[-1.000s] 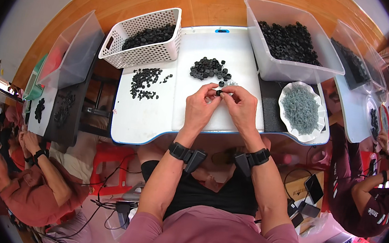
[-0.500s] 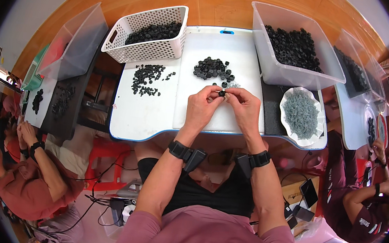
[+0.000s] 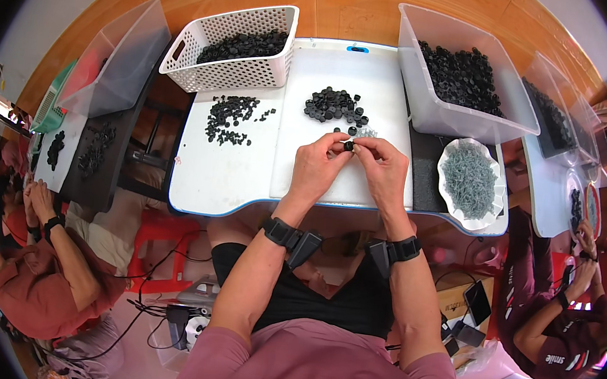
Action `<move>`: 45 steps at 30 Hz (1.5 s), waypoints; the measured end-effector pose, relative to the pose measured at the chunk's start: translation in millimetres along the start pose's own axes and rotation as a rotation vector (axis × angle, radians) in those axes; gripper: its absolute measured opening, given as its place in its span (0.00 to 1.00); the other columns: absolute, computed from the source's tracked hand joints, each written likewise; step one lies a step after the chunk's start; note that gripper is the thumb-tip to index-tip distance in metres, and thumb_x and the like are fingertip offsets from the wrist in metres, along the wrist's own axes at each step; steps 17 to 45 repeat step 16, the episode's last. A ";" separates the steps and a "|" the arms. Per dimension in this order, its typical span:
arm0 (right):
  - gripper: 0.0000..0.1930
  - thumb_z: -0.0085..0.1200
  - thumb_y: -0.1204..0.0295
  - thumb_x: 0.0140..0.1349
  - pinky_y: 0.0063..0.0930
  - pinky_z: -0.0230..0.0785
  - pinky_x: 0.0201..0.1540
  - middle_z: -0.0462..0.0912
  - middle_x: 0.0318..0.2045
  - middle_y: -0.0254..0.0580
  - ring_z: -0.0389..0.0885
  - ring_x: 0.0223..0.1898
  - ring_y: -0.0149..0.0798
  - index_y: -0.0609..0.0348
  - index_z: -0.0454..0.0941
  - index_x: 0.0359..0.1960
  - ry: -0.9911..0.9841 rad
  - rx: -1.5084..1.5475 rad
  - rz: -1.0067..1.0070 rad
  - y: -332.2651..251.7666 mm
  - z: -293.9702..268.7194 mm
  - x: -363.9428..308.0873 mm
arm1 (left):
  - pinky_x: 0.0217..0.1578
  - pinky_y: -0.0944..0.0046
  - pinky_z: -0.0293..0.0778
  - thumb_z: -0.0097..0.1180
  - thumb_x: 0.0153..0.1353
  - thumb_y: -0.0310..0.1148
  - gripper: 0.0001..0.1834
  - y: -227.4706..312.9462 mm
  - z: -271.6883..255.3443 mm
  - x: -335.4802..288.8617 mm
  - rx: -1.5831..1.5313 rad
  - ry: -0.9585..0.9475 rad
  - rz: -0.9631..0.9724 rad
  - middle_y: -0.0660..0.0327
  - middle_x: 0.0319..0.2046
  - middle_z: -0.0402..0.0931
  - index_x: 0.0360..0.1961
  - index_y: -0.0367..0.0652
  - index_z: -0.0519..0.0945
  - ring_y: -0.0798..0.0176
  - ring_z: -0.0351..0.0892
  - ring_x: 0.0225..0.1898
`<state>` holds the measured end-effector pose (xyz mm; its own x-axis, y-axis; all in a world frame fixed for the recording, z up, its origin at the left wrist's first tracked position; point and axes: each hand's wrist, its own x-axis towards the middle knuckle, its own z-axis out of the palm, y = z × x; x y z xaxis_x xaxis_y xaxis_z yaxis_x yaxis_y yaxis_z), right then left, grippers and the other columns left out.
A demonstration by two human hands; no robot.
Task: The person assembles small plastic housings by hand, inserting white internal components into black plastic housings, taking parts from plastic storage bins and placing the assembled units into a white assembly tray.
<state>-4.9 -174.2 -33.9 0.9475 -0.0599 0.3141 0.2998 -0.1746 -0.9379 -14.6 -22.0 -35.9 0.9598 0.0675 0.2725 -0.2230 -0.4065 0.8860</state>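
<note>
Both hands meet over the white board in the middle of the table. My left hand (image 3: 317,165) pinches a small round black plastic part (image 3: 348,146) between thumb and fingertips. From the other side my right hand (image 3: 381,169) closes its thumb and fingers on the same part; whether it also holds a smaller piece is hidden. Just beyond my fingertips lie a few loose black parts and a little heap of clear grey pieces (image 3: 367,133). Farther back is a pile of round black parts (image 3: 335,105). Small black pieces (image 3: 231,118) are scattered to the left.
A white perforated basket (image 3: 183,72) of black parts stands back left. At back right is a clear plastic bin (image 3: 463,123) of black parts, and nearer a white scalloped dish (image 3: 498,180) of thin grey pieces. Co-workers sit at tables left (image 3: 47,274) and right (image 3: 552,338).
My hands stay together on the black part, with only slight finger movement. The whole view has shifted slightly. The co-worker on the right has moved their arms.
</note>
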 end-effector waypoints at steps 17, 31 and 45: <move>0.06 0.64 0.81 0.62 0.25 0.79 0.37 0.91 0.35 0.43 0.88 0.33 0.34 0.62 0.89 0.39 0.012 -0.081 -0.145 4.2 2.5 0.0 | 0.37 0.61 0.82 0.67 0.63 0.30 0.14 0.1 -1.6 0.5 0.024 -0.035 0.022 0.52 0.34 0.88 0.48 0.38 0.83 0.57 0.90 0.36; 0.06 0.64 0.81 0.62 0.25 0.79 0.37 0.91 0.35 0.43 0.88 0.33 0.34 0.62 0.89 0.39 0.012 -0.081 -0.145 4.2 2.5 0.0 | 0.37 0.61 0.82 0.67 0.63 0.30 0.14 0.1 -1.6 0.5 0.024 -0.035 0.022 0.52 0.34 0.88 0.48 0.38 0.83 0.57 0.90 0.36; 0.06 0.64 0.81 0.62 0.25 0.79 0.37 0.91 0.35 0.43 0.88 0.33 0.34 0.62 0.89 0.39 0.012 -0.081 -0.145 4.2 2.5 0.0 | 0.37 0.61 0.82 0.67 0.63 0.30 0.14 0.1 -1.6 0.5 0.024 -0.035 0.022 0.52 0.34 0.88 0.48 0.38 0.83 0.57 0.90 0.36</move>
